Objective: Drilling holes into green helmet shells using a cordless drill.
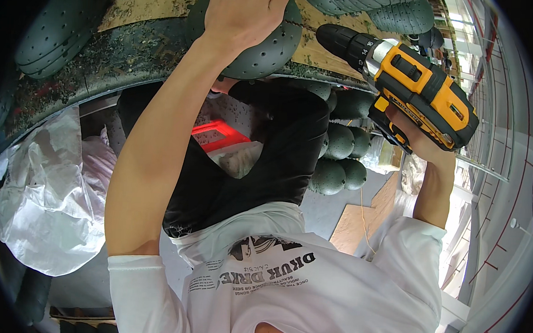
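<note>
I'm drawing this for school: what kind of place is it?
Probably a workshop: see the yellow-and-black cordless drill, the worn workbench, and the stacked, dark, dotted domed shells.

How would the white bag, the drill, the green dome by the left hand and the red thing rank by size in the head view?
1. White bag, largest
2. Drill and green dome: order unsure, since the left hand partly covers the dome
3. Red thing, clearly smallest

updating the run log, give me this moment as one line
left hand: at green dome, grip unclear | right hand: holding drill | nearby: more domes, white bag
</note>
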{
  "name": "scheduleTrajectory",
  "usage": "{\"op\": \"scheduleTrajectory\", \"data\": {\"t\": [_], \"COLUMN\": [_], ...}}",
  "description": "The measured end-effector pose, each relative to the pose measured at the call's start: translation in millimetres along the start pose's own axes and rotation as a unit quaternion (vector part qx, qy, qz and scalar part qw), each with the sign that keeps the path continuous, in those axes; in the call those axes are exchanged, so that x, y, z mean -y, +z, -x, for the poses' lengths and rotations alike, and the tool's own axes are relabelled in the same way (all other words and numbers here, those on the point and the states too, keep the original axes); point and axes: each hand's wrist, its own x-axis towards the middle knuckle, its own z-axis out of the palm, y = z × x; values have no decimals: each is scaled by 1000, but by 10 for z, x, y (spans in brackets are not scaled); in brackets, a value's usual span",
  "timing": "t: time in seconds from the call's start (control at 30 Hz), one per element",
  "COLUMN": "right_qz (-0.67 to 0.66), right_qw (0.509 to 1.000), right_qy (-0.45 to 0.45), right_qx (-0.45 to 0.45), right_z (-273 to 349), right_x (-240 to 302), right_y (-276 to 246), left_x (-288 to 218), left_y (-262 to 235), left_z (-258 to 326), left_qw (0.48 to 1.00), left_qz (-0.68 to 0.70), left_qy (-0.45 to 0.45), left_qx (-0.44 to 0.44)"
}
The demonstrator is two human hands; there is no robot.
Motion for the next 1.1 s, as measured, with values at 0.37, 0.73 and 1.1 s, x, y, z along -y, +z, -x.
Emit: {"op": "scheduleTrajectory", "data": {"t": [0.37,0.73,1.1], "right_qz": [-6,10,-98], "right_qw": [998,995,980], "right_qy": [-53,23,-107], "right_qx": [43,97,134], "right_z": [-170,-491,-976], "right_x": [-20,81,184], "right_y": [-243,-452,-70], "left_x": [-7,-18,17], "left_y": [24,34,67], "left_z": [-13,-41,-62], "left_qw": [1000,999,997], "left_qz": [-3,5,-56], "left_qy": [1,-33,-25], "left_qx": [-4,-1,37]}}
